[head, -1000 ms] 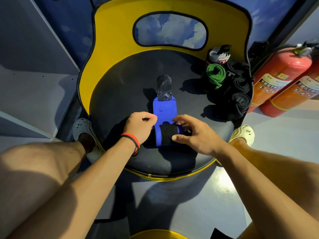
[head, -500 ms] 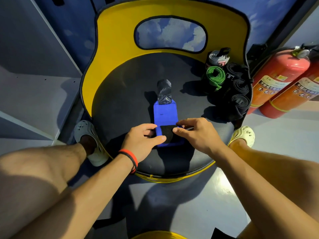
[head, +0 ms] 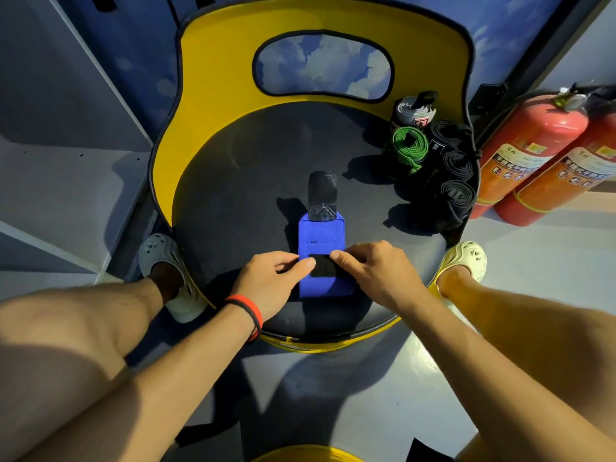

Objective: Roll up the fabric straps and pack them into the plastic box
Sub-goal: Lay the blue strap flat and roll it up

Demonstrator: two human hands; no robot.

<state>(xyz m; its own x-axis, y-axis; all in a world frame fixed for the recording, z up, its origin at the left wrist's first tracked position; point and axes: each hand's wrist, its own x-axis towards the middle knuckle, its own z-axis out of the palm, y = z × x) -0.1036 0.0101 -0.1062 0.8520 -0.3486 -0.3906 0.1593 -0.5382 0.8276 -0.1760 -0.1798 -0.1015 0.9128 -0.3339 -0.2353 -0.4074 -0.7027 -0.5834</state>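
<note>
mid-frame, left hand and right hand pinch the black patch on the blue strap, flat on the seat; rolled straps sit upper right.

Blue strap flat, black tab, rolled straps beyond

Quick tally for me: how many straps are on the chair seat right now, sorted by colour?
Black rolls: 3
Green roll: 1
Grey-white roll: 1
Blue strap: 1
Total: 6
</note>
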